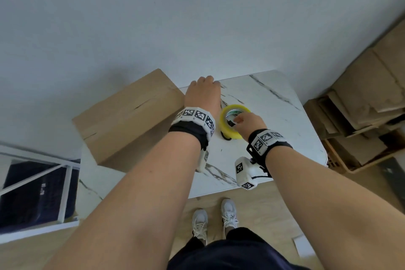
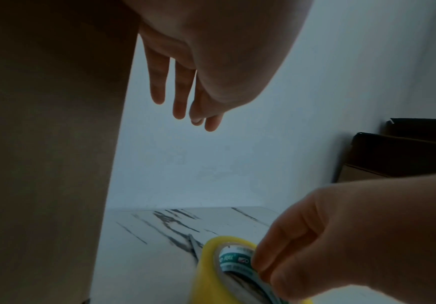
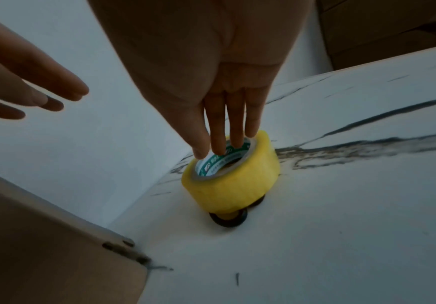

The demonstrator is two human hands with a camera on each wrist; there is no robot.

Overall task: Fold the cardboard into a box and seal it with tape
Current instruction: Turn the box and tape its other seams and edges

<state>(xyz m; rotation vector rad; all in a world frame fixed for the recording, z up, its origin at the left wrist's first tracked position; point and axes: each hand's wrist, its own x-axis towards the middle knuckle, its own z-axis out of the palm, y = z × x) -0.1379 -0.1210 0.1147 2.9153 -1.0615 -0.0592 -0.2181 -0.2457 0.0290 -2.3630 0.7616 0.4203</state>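
My right hand (image 1: 248, 121) reaches down onto the tape roll (image 1: 233, 121), fingers (image 3: 233, 125) straight and close together, their tips dipped into the printed cardboard core; in the left wrist view the fingers look bent over the rim, so I cannot tell whether they grip it. The roll is a smooth, glossy yellow cylinder, lying tilted on black scissor handles (image 3: 228, 220) beneath it, on the white marble-veined table (image 1: 274, 120). Beyond and to the left of this hand, my left hand (image 1: 202, 94) hovers palm-down, fingers (image 2: 179, 92) spread and straight, holding nothing, beside the box. The cardboard box (image 1: 129, 114), matte brown, rectangular and folded shut, rests left of my left wrist. Flattened cardboard sheets (image 1: 361, 105) are stacked on the floor well to the right of my right hand.
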